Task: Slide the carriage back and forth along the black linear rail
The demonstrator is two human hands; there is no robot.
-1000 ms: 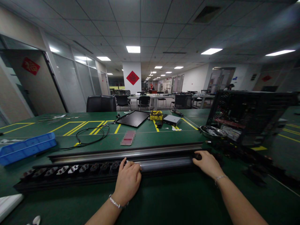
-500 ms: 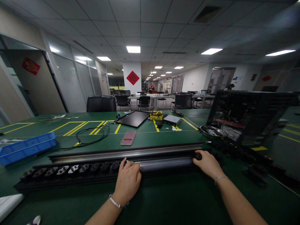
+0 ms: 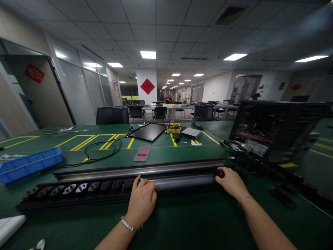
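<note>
Head view: socket strip [image 3: 81,188], long, left to right across near green table [image 3: 182,224]; left hand [image 3: 142,198] laid over its middle, hold hidden; right hand [image 3: 231,182] pinching dark piece [image 3: 221,172] (perhaps a socket, too dim to tell) at right end. Step, seemingly: positioning that piece; next move calls for steady bracing.

Open-plan office, part of it an electronics workshop: green workbench [image 3: 187,222] w/ yellow markings [image 3: 130,143] & an opened PC tower [image 3: 275,132] on its R side; behind bench, blk chairs [image 3: 112,115] & white desks [image 3: 173,107]; above bench, tiled ceiling [image 3: 177,14] w/ light panels [image 3: 148,55]; back-L of bench, glass partitions [image 3: 75,83]
</note>
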